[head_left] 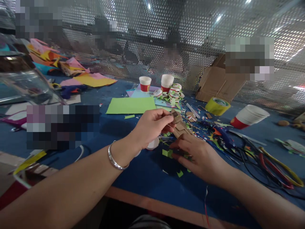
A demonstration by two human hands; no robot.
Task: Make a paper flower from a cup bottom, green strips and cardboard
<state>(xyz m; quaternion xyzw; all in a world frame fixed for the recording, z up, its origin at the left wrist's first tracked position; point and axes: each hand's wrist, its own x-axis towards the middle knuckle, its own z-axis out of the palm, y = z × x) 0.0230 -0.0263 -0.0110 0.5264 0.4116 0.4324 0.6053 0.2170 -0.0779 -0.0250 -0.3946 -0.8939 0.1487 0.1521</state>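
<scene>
My left hand (pixel 152 125), with a silver bangle at the wrist, is closed in a pinch over the middle of the blue table. At its fingertips is a small brown piece (pixel 176 117) that looks like cardboard. Just beyond lies a folded strip of brown cardboard (pixel 182 129). Partly hidden below the left hand is a round white paper piece (pixel 152 143). My right hand (pixel 200 157) hovers low to the right, thumb and fingers apart. Close to its fingertips lies a folded green paper scrap (pixel 167 153); I cannot tell whether they touch.
Green paper sheet (pixel 131 105) lies ahead, with paper cups (pixel 167 82) behind. Cut cup rings (pixel 175 92) are piled beside them. To the right are yellow tape (pixel 217 106), stacked cups (pixel 250 116), a blue glue gun (pixel 224 136) and cables. A glass jar (pixel 26 76) stands left.
</scene>
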